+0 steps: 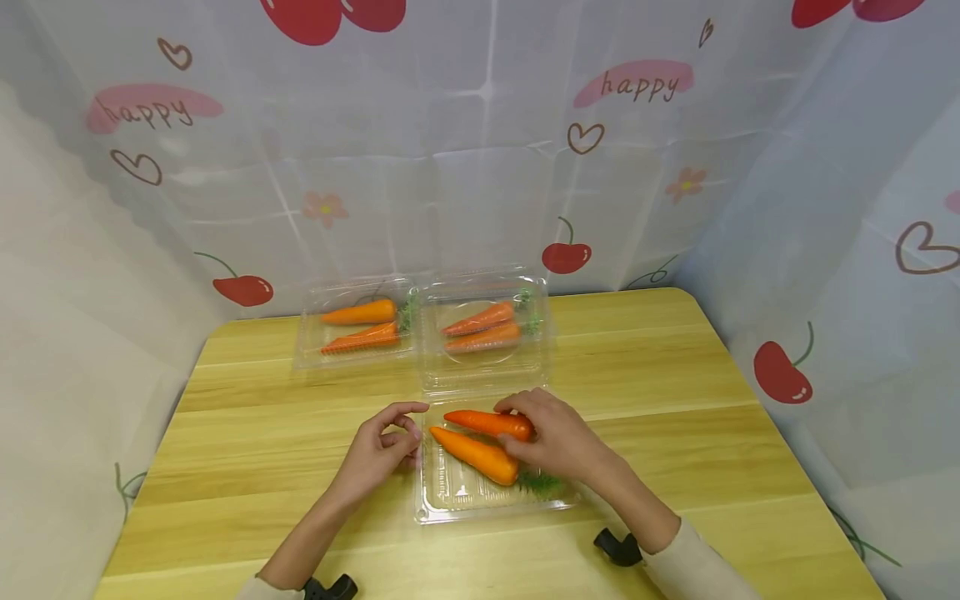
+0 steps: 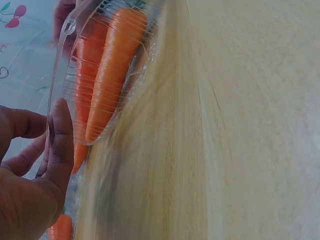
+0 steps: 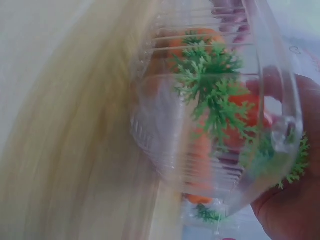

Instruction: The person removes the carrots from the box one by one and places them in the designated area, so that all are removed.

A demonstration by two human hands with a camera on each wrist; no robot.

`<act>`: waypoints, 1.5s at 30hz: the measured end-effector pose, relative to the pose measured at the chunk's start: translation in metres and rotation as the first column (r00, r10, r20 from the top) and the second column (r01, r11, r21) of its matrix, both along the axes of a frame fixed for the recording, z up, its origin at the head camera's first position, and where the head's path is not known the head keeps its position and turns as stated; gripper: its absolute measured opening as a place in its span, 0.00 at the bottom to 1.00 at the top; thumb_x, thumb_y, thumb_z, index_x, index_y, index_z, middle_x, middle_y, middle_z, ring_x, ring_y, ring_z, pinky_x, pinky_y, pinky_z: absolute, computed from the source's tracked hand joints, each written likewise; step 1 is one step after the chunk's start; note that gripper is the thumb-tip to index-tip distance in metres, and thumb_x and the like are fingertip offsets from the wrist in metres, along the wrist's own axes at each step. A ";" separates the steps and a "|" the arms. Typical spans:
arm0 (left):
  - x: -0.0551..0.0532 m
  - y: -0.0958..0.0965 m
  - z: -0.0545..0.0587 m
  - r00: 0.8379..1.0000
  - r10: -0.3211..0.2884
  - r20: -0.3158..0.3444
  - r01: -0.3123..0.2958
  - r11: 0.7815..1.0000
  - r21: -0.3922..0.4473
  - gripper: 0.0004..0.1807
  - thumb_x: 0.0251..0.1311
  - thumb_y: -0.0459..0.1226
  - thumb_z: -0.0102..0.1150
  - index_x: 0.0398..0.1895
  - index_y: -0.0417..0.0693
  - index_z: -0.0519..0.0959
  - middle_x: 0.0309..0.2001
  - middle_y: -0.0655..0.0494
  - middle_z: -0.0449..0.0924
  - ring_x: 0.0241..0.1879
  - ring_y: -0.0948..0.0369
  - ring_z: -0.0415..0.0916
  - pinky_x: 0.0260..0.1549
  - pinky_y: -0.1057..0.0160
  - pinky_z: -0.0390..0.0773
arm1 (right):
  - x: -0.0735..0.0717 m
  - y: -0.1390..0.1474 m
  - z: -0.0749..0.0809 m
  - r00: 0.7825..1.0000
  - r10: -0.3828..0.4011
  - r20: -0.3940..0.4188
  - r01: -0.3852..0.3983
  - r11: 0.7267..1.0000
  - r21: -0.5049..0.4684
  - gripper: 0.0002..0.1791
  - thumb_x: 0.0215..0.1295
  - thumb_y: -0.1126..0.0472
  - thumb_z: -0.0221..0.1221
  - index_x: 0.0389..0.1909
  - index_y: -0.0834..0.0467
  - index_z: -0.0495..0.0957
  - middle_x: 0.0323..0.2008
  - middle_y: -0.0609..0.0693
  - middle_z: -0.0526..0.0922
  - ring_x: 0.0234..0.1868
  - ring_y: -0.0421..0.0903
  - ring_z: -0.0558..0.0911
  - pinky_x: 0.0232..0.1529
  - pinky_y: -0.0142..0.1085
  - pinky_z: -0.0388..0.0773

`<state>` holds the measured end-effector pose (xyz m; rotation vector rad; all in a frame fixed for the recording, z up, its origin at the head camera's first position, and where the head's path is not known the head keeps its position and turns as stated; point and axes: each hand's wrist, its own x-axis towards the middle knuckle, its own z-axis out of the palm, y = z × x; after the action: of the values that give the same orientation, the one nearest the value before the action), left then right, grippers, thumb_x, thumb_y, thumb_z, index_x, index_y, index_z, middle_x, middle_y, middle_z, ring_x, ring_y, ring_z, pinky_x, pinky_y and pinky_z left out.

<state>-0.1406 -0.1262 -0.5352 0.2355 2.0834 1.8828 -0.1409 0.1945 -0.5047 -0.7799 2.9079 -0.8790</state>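
Note:
A clear plastic box (image 1: 438, 504) lies on the table in front of me, its hinged lid (image 1: 487, 385) folded open toward the back. In its base lie two carrots side by side: a lighter orange carrot (image 1: 480, 458) nearer me and a redder carrot (image 1: 491, 423) behind it. My right hand (image 1: 558, 437) grips the thick end of the redder one, thumb on the near side. Green leafy tops (image 3: 215, 90) show through the box wall in the right wrist view. At the left side, my left hand (image 1: 382, 450) holds the rim (image 2: 56, 90) between its fingers.
Toward the back left, another clear box (image 1: 311, 346) contains two carrots with green tops. Two more carrots (image 1: 483, 337) show through the open lid. A printed curtain (image 1: 480, 183) hangs behind the wooden table (image 1: 262, 450) and along its sides.

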 end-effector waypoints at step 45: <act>0.000 0.005 -0.003 1.000 0.014 0.019 -0.014 0.999 0.031 0.29 0.70 0.28 0.67 0.73 0.40 0.74 0.49 0.46 0.71 0.31 0.61 0.83 0.32 0.67 0.84 | -0.030 0.171 -0.030 0.643 -0.730 0.231 0.693 0.428 -0.580 0.25 0.81 0.52 0.61 0.73 0.55 0.78 0.65 0.51 0.82 0.48 0.27 0.77 0.46 0.13 0.74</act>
<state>-0.1405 -0.1212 -0.5380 0.2104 2.0504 1.9192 -0.1714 0.3653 -0.5345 0.6338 2.9321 -1.9761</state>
